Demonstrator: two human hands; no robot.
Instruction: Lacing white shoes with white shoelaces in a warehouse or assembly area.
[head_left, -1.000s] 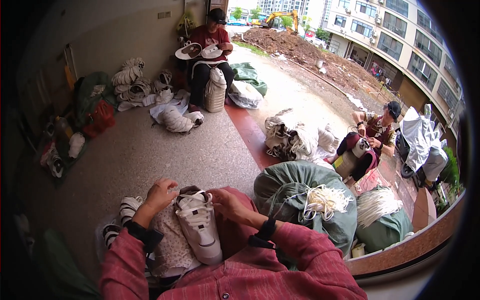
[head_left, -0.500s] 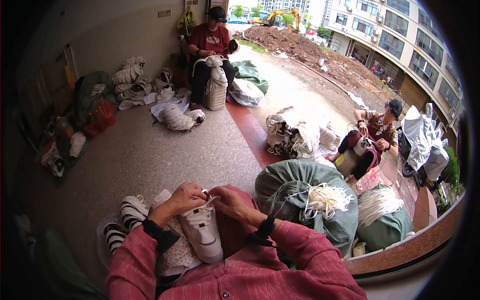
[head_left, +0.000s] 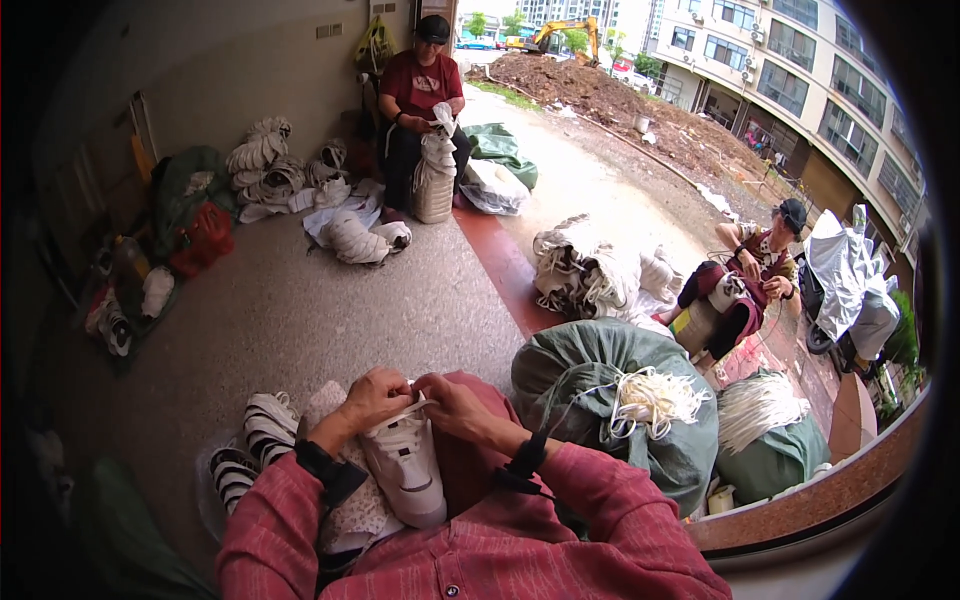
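A white sneaker upper (head_left: 405, 470) lies across my lap, its toe toward me and its laced part facing up. My left hand (head_left: 376, 394) pinches the far, ankle end of it, fingers closed. Beside it my right hand (head_left: 456, 408) is also closed, with a white shoelace (head_left: 424, 402) between its fingertips. The two hands nearly touch; their fingers partly hide the upper's far edge. A patterned cloth (head_left: 345, 478) lies under my left forearm, next to the upper.
Black-and-white striped shoe uppers (head_left: 268, 425) lie at my left. Green sacks (head_left: 590, 350) with bundles of white laces (head_left: 655, 400) stand at my right. Ahead are piles of uppers (head_left: 590, 265) and a seated person (head_left: 425, 90); another person (head_left: 765, 265) works at the right.
My hands shift slightly at the upper's far end. The seated person ahead has lowered a dark-lined upper and now holds a white one atop the stack. The person at right has moved their hands.
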